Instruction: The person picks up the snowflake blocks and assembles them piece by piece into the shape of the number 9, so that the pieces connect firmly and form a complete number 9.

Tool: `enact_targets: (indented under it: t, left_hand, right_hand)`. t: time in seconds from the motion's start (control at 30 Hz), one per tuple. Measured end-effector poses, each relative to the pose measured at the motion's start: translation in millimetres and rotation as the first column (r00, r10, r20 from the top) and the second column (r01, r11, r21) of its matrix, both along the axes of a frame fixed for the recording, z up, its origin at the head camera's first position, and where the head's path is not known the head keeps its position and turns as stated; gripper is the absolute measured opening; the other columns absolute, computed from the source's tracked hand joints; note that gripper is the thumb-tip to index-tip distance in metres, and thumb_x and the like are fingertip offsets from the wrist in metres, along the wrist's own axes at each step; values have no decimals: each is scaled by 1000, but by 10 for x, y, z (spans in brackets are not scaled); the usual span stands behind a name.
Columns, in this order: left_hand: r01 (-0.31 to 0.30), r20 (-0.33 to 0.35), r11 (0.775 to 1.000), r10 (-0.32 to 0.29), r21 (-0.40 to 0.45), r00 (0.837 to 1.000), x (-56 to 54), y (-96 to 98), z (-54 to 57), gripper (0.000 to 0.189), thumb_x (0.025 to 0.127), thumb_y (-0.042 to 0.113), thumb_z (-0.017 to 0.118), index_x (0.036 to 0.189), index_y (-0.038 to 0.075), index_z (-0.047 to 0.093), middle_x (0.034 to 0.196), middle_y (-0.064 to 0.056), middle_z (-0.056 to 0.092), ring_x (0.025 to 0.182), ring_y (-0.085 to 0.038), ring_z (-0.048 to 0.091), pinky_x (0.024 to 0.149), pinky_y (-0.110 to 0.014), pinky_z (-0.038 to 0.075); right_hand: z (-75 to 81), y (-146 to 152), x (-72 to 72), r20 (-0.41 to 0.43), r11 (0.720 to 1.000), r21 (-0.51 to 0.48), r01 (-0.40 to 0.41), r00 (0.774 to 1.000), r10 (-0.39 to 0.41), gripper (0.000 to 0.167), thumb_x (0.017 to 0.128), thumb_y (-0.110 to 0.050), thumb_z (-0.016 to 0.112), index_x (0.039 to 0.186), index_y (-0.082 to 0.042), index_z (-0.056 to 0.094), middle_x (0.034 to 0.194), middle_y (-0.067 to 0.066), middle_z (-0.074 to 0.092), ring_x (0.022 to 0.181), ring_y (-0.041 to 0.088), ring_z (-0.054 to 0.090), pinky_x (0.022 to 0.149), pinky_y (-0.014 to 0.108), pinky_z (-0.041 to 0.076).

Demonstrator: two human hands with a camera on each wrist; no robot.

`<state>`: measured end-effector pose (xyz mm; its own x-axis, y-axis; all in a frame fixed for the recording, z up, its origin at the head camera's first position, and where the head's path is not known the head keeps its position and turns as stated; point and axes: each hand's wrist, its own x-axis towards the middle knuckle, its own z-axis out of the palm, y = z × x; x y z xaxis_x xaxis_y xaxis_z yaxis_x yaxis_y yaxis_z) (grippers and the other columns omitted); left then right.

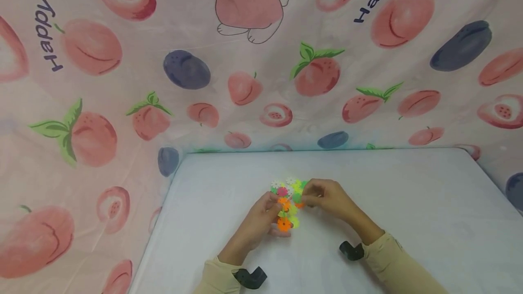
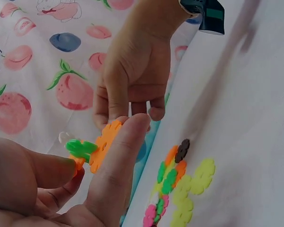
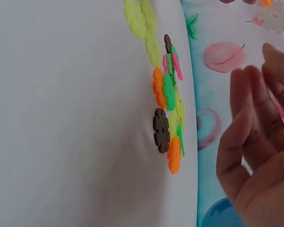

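Observation:
My left hand (image 1: 255, 221) pinches a small joined cluster of plastic flower-shaped interlocking discs between thumb and fingers. In the left wrist view the cluster shows an orange disc (image 2: 103, 146), a green disc (image 2: 80, 149) and a bit of white. My right hand (image 1: 333, 198) is close by on the right, its fingers bent; the left wrist view has its fingertips just past the orange disc, and whether they touch cannot be told. The right wrist view shows no disc between the fingertips of that hand. Below the hands lie loose discs, including a yellow disc (image 2: 203, 176) and a brown disc (image 3: 161, 130).
The loose discs spread over a white tabletop (image 1: 408, 203), in orange, green, pink, yellow, brown and white. A fruit-printed cloth (image 1: 196, 22) hangs behind and left of the table. Black wrist mounts (image 1: 250, 277) sit on both sleeves.

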<state>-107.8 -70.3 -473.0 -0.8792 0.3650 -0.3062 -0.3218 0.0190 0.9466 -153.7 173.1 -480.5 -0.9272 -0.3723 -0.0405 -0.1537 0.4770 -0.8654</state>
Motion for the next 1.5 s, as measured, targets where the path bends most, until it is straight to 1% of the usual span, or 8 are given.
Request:
enact_targets:
  t: [0.13,0.27,0.6,0.73,0.9,1.03,1.2,1.5]
  left_hand:
    - [-10,6,1000,10,-2,1000,-12,-11,-8,19,107,20,51,121,9,48,133,-19,46,90,-25,61,71,-46,64]
    - [-21,11,1000,21,-5,1000,-23,-13,-25,16,107,19,51,120,10,49,126,-17,46,91,-25,60,75,-46,64]
    - [-50,-7,999,50,-14,999,-12,-36,-20,16,107,20,53,120,12,50,117,-14,53,92,-24,68,85,-52,62]
    - [-64,-5,997,64,-32,998,-7,-40,-16,20,106,21,54,122,10,49,119,-15,54,90,-23,66,86,-49,62]
    - [-81,12,995,82,-57,997,-16,-36,-15,21,106,21,55,121,8,48,120,-14,58,89,-21,66,84,-42,63]
    - [-85,38,996,87,-40,996,-31,-47,-36,19,105,21,55,117,8,48,117,-13,62,88,-20,67,84,-40,63]
    - [-66,53,998,66,4,996,-45,-70,-63,14,105,18,54,113,8,49,112,-12,66,86,-19,67,83,-39,63]
    - [-44,34,999,44,7,998,-60,-99,-94,18,104,24,57,109,7,56,104,-9,72,85,-19,69,84,-38,63]
  right_hand:
    - [-17,42,-33,-65,988,142,63,996,-54,8,90,-24,78,92,-21,71,84,-1,74,77,21,68,67,32,54]
    - [-32,77,-57,-110,959,265,105,991,-78,14,89,-26,78,96,-15,74,88,-3,73,76,12,64,67,31,53]
    - [-147,94,-87,-99,907,414,76,994,-38,18,84,-19,81,101,-15,76,90,1,73,83,16,64,73,37,55]
    - [-195,86,-92,-91,897,438,57,996,-19,25,81,-11,82,105,-14,75,90,0,71,82,15,62,72,36,54]
    - [-205,70,-98,-103,888,456,60,995,-15,21,80,-7,83,96,-17,73,88,-1,69,82,15,61,73,37,53]
    - [-191,53,-95,-107,881,468,70,994,-22,21,79,-7,83,96,-15,73,90,0,69,85,17,61,75,39,54]
    - [-166,29,-89,-62,878,473,72,997,-48,22,80,-8,83,98,-11,70,93,2,68,88,18,62,79,41,55]
    - [-223,76,-130,-23,912,402,74,997,-71,19,83,-13,80,88,-17,62,79,-2,61,74,17,53,64,30,45]
